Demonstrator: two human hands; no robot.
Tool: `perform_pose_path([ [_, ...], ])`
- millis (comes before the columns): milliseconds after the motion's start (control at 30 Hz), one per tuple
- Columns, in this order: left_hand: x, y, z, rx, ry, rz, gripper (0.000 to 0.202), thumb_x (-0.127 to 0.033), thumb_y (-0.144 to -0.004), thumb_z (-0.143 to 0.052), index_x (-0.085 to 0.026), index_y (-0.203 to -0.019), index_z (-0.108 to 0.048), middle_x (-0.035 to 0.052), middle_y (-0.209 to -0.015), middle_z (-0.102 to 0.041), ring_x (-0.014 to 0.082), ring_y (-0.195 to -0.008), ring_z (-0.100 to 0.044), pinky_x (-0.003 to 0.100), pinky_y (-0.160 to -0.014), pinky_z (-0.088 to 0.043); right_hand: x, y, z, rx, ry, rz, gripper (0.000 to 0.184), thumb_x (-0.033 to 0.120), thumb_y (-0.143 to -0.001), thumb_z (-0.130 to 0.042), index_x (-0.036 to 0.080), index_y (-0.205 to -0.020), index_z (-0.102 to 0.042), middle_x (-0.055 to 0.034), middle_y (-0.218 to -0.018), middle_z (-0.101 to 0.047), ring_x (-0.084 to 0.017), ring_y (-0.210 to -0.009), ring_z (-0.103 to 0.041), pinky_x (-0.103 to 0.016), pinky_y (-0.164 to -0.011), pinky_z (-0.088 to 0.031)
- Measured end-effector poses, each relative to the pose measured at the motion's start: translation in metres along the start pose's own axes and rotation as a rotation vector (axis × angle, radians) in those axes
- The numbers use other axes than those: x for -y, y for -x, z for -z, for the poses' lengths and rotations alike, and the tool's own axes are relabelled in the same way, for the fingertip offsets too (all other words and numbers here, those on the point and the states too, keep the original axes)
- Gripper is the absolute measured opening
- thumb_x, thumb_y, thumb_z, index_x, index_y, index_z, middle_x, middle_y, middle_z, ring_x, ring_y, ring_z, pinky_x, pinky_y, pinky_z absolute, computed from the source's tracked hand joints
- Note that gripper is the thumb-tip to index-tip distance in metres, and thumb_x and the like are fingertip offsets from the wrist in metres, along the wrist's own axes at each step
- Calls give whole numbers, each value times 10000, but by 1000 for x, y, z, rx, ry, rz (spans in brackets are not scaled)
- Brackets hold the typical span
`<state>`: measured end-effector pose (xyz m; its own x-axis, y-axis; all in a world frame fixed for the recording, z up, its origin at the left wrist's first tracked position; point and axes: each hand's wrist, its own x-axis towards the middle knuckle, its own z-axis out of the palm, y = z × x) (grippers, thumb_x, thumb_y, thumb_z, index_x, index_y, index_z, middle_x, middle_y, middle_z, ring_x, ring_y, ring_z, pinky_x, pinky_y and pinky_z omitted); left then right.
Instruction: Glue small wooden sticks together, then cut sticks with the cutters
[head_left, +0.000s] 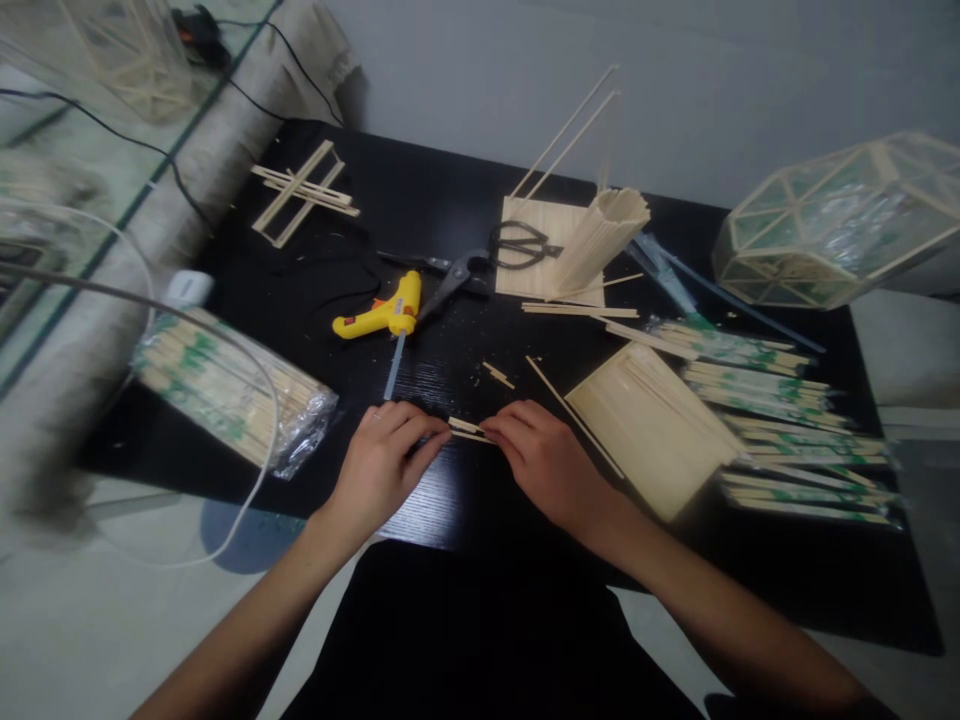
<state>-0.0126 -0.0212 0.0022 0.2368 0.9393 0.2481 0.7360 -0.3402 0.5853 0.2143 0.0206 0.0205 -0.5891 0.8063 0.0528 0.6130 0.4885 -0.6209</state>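
Short wooden sticks (pixel 468 430) lie side by side between my two hands, close above the black table. My left hand (pixel 391 447) pinches their left end with thumb and fingers. At the right end, my right hand (pixel 546 455) grips them the same way. Beyond my left hand is a yellow glue gun (pixel 390 308) with a clear glue stick poking out of it. A few small stick pieces (pixel 499 375) rest just past my fingers. One long thin stick (pixel 574 415) lies right of my right hand, along a flat wooden panel (pixel 652 430).
Pliers (pixel 454 278) and black scissors (pixel 521 246) lie farther back, near a stick-built cylinder (pixel 600 240) on a square base. Wrapped stick bundles (pixel 810 440) cover the right side; a larger pack (pixel 225 385) sits left. A white cable (pixel 276 400) crosses the left side.
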Motion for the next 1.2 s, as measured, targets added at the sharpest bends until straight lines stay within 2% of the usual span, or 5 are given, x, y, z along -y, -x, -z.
perform_pose_path([
  [267, 0, -1, -1, -21, 10, 14, 89, -278, -976, -671, -204, -931, -651, 6, -884, -712, 179, -825, -648, 346, -780, -426, -1, 0, -2, -5, 40, 33, 178, 106, -1010, -574, 133, -1025, -749, -79, -952, -696, -218, -917, -648, -359, -856, -551],
  [667, -1, -3, 1, -37, 39, 21, 99, -269, -963, -693, -198, -900, -664, -5, -871, -722, 170, -815, -664, 337, -790, -427, -2, -1, -2, -1, 44, 48, 180, 97, -1013, -563, 131, -1030, -738, -77, -958, -677, -208, -923, -642, -353, -866, -554],
  [1200, -2, -4, 1, -6, 48, 117, 120, -292, -953, -700, -214, -865, -677, -7, -849, -698, 176, -802, -644, 344, -773, -417, -3, -1, -2, -5, 48, 71, 206, 76, -1011, -545, 134, -1028, -742, -77, -946, -677, -209, -912, -613, -346, -852, -542],
])
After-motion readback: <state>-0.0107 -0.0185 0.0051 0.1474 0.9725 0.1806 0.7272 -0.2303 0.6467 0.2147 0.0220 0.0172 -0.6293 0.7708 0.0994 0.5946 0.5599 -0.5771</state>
